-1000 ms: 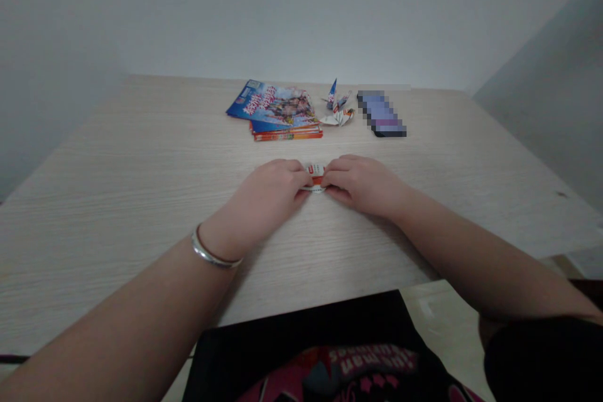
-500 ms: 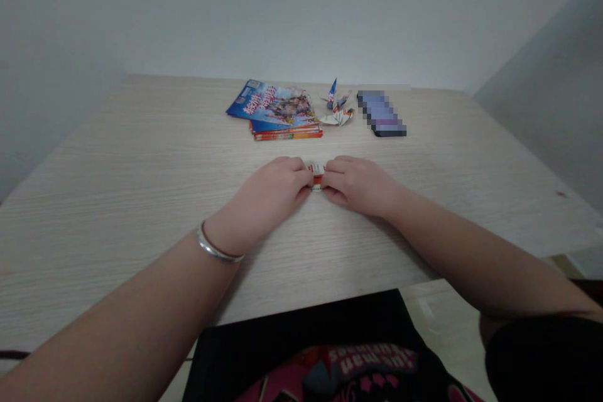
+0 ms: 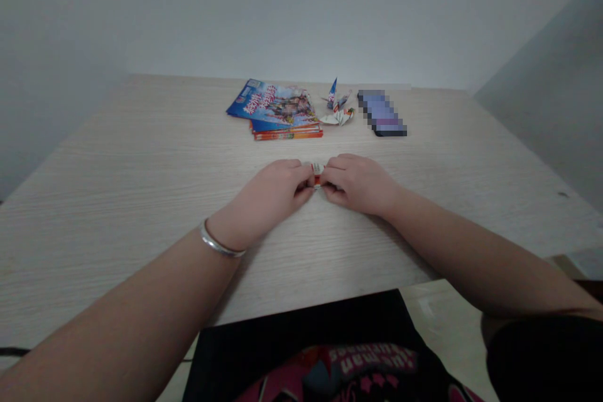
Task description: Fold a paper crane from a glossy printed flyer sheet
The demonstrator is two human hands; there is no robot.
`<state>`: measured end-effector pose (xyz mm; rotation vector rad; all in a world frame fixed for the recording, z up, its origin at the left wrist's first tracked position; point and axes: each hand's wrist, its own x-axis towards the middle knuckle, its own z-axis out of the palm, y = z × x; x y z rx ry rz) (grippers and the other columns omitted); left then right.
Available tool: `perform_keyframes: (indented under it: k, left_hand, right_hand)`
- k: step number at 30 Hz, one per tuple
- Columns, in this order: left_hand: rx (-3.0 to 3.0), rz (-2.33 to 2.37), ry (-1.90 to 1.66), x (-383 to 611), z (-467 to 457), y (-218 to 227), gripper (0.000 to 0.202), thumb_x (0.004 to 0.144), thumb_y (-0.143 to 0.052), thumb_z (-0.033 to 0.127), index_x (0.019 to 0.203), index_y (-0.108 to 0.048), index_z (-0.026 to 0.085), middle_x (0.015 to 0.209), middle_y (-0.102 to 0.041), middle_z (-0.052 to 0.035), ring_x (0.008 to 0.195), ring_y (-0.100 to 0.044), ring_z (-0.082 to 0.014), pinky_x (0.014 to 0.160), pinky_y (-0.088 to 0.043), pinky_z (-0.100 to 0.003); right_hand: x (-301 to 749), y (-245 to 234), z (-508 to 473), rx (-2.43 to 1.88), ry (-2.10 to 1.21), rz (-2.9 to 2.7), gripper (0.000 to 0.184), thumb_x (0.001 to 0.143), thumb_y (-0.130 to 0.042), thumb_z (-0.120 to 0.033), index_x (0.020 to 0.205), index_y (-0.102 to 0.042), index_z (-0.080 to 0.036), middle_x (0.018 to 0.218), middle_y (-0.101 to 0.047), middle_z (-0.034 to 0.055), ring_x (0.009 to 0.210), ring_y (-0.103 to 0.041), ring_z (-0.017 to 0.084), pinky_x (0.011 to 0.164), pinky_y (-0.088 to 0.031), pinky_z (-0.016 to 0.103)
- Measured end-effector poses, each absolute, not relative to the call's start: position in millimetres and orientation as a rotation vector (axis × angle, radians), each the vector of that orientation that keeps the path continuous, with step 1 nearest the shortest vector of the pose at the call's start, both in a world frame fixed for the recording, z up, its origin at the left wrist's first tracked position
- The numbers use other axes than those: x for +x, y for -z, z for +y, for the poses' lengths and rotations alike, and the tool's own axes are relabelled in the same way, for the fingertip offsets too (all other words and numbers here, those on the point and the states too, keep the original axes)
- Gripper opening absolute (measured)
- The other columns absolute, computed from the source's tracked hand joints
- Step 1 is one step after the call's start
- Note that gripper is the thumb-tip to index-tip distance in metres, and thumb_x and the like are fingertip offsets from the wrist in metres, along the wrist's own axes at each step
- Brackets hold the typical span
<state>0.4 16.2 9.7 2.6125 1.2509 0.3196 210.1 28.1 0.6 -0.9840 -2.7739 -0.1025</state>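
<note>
Between my hands, low over the table, is a small piece of folded paper (image 3: 317, 168), white with print and an orange-red band. My left hand (image 3: 281, 187) grips its left side with closed fingers. From the right, my right hand (image 3: 358, 183) pinches the other side, its fingertips almost meeting those of the left. Most of the paper is hidden by the fingers, so its full shape does not show.
Beyond my hands lies a stack of leaflets (image 3: 273, 105) with blue covers and orange edges. Two folded paper cranes (image 3: 337, 114) stand beside it. A phone (image 3: 382, 114) lies to their right on the pale wooden table (image 3: 141, 157), which meets a wall (image 3: 282, 12).
Both hands shift slightly around the folded paper. The visible part of it between the fingers has changed a little. The leaflets, cranes and phone stay put.
</note>
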Motion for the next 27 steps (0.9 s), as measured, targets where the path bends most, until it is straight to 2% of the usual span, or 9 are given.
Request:
perform_keyframes:
  k: [7, 13, 20, 27]
  left_hand:
    - [2.507, 1.222, -0.401, -1.8, 18.6, -7.0, 0.007, 0.091, -0.064, 0.017, 0.085, -0.067, 0.015, 0.083, -0.064, -0.0031, 0.078, -0.058, -0.018, 0.073, -0.041, -0.03]
    - [2.419, 1.279, -0.422, -0.4, 16.4, -12.2, 0.012, 0.092, -0.062, 0.02, 0.082, -0.067, 0.015, 0.078, -0.062, -0.0016, 0.069, -0.053, -0.0149, 0.066, -0.036, -0.029]
    - [2.387, 1.327, -0.369, 1.6, 17.6, -17.1, 0.019, 0.095, -0.06, 0.025, 0.079, -0.064, 0.015, 0.078, -0.062, -0.0026, 0.068, -0.052, -0.0146, 0.066, -0.036, -0.028]
    - [2.38, 1.4, -0.305, 3.8, 18.1, -19.7, 0.023, 0.097, -0.055, 0.027, 0.088, -0.072, 0.014, 0.086, -0.068, -0.0063, 0.077, -0.059, -0.0187, 0.071, -0.04, -0.031]
  right_hand:
    - [211.5, -5.8, 24.5, -1.065, -0.107, -2.733, 0.02, 0.096, -0.061, -0.028, 0.1, -0.078, -0.018, 0.101, -0.077, 0.0099, 0.097, -0.066, 0.025, 0.08, -0.046, 0.034]
    - [209.7, -4.2, 33.1, -1.136, -0.392, -2.606, 0.019, 0.096, -0.061, -0.023, 0.097, -0.079, -0.017, 0.097, -0.075, 0.0088, 0.095, -0.066, 0.021, 0.087, -0.047, 0.033]
    - [207.4, -9.2, 32.3, -1.323, -0.623, -2.448, 0.013, 0.093, -0.067, -0.024, 0.086, -0.076, -0.017, 0.085, -0.074, 0.004, 0.079, -0.063, 0.015, 0.072, -0.042, 0.028]
    - [210.5, -6.4, 33.5, -1.419, -0.737, -2.298, 0.013, 0.09, -0.07, -0.029, 0.085, -0.077, -0.019, 0.082, -0.076, 0.0024, 0.073, -0.062, 0.014, 0.067, -0.04, 0.028]
